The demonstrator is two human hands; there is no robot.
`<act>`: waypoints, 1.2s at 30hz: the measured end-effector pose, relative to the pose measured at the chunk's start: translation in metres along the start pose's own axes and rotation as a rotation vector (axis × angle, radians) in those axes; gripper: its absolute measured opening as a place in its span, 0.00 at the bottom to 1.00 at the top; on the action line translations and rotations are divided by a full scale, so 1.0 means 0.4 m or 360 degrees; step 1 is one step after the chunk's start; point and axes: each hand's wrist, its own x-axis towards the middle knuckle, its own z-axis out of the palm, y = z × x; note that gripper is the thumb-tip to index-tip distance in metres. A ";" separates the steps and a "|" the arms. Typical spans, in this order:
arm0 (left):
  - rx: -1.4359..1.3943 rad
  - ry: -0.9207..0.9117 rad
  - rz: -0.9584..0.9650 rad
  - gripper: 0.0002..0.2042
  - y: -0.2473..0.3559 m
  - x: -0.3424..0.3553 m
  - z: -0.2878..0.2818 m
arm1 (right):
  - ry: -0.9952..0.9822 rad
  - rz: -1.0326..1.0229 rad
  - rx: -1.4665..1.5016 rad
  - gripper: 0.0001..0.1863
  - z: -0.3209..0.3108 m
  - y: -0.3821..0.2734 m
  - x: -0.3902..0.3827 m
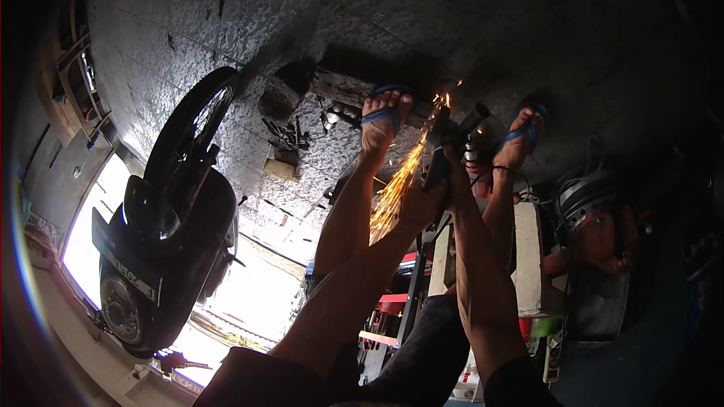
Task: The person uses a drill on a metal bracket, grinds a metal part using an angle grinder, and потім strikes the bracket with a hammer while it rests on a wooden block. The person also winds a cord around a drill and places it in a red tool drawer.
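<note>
My left hand and my right hand are close together, closed around a dark power tool that looks like an angle grinder. Bright sparks burst at its far end, and an orange stream of sparks sprays back toward the near left, past my left forearm. Beside the tool, a dark tube-shaped piece points to the far right. Shadow hides exactly where the tool meets the work. Both thumbs and most fingertips are hard to make out.
My feet in blue flip-flops flank the work. A wooden block and scattered small metal parts lie on the floor to the left. Farther left stands a black motorcycle. A pale box-shaped object and dark machinery are at the right.
</note>
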 end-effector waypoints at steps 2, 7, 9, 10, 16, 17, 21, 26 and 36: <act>-0.0014 -0.0037 0.0001 0.14 -0.001 -0.006 -0.009 | -0.0124 0.0036 -0.0021 0.25 -0.007 0.013 -0.005; -0.0044 -0.0052 -0.0048 0.12 0.003 -0.009 0.001 | 0.0018 0.0015 -0.0061 0.27 -0.016 0.032 -0.011; 0.0008 -0.0035 -0.0024 0.12 -0.006 -0.024 -0.001 | 0.0023 0.0041 -0.0077 0.27 0.001 0.024 -0.010; 0.0055 -0.0015 0.0015 0.12 -0.006 -0.018 0.000 | -0.0017 0.0025 -0.0090 0.28 0.002 0.012 -0.002; 0.0015 0.0008 -0.0017 0.10 -0.010 -0.003 0.014 | 0.0000 0.0047 -0.0098 0.27 -0.015 0.040 -0.010; 0.0012 0.0009 -0.0020 0.10 -0.001 -0.002 0.012 | 0.0010 0.0047 -0.0073 0.26 -0.019 0.043 -0.011; 0.0060 -0.0027 0.0019 0.10 -0.006 -0.011 -0.004 | 0.0039 0.0064 -0.0056 0.26 0.005 0.021 -0.016; -0.0093 -0.0083 0.0002 0.19 -0.004 -0.010 -0.007 | 0.0060 0.0043 -0.0052 0.24 0.003 0.017 -0.012; -0.0016 0.0033 -0.0059 0.20 -0.026 -0.036 0.034 | -0.0025 0.0107 -0.0063 0.27 -0.016 0.049 0.004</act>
